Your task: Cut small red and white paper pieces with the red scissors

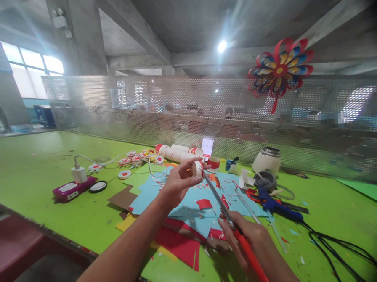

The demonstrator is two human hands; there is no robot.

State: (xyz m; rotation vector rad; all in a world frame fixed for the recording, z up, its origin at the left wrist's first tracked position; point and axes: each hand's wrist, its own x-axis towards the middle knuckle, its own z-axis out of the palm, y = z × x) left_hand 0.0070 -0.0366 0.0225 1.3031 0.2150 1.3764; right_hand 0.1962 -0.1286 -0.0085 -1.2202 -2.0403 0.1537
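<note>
Ring [195, 169], one, in left hand [177, 184]

Green table [34, 166]: a purple power strip [71, 190] lay at left, a black-rimmed disc [97, 186] just beside it. Layered coloured paper sheets [185, 200] covered the centre. To the right, a pale jar [266, 163] stood beyond a blue glue gun [279, 208].

left hand [180, 180] forward, right hand [250, 235] lower
</note>
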